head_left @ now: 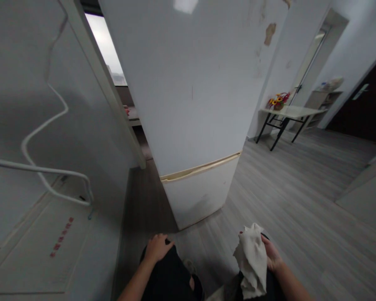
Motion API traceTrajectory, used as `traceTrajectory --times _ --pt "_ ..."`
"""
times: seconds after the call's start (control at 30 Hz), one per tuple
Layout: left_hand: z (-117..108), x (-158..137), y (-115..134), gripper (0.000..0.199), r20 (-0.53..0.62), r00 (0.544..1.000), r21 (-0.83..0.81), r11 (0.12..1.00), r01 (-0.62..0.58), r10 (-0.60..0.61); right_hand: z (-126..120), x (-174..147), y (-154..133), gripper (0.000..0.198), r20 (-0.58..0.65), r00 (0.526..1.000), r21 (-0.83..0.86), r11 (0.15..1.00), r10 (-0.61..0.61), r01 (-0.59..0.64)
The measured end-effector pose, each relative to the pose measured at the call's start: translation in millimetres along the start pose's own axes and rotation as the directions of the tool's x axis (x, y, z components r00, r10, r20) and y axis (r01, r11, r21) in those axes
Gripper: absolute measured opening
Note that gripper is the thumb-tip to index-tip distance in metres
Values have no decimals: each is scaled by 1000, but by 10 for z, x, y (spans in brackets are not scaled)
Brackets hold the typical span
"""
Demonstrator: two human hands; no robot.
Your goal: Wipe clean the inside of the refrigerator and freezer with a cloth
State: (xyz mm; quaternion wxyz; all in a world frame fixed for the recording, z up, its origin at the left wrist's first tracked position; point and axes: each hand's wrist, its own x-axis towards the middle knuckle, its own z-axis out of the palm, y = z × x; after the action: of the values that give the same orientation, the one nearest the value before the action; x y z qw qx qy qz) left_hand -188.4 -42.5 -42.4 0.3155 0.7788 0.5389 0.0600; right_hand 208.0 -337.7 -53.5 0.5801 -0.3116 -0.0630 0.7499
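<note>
While the right hand [272,253] clutches a pale cloth [252,261] over the right knee, the cloth hangs long-axis downward, its crumpled top poking up toward the fridge [194,125]. Left hand [157,247] lies on the left knee, fingers curled loosely, gripping nothing. Underfoot, grey wood-look floor [285,196] runs back to a small table [290,112] carrying flowers [278,100], with white walls around and a dark door at far right.
</note>
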Motion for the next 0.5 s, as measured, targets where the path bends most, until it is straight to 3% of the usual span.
traceTrajectory --times 0.1,0.2,0.33,0.37,0.5 --pt "157 -151 -26 32 43 997 136 988 -72 67 -31 -54 1 48 -29 1000 24 1000 -7 8" --pt "133 -97 -43 42 129 981 141 976 -166 148 -3 -78 -2 46 -45 999 81 997 -12 16" --pt "32 5 -309 33 246 889 57 909 -412 387 100 -71 -1 43 -17 1000 121 993 -10 12" --pt "31 21 -390 33 248 869 44 891 -453 429 139 -61 10 43 -2 1000 107 994 -7 7" --pt "106 71 -551 36 183 880 52 889 -455 439 274 14 77 50 49 999 44 999 -16 14"
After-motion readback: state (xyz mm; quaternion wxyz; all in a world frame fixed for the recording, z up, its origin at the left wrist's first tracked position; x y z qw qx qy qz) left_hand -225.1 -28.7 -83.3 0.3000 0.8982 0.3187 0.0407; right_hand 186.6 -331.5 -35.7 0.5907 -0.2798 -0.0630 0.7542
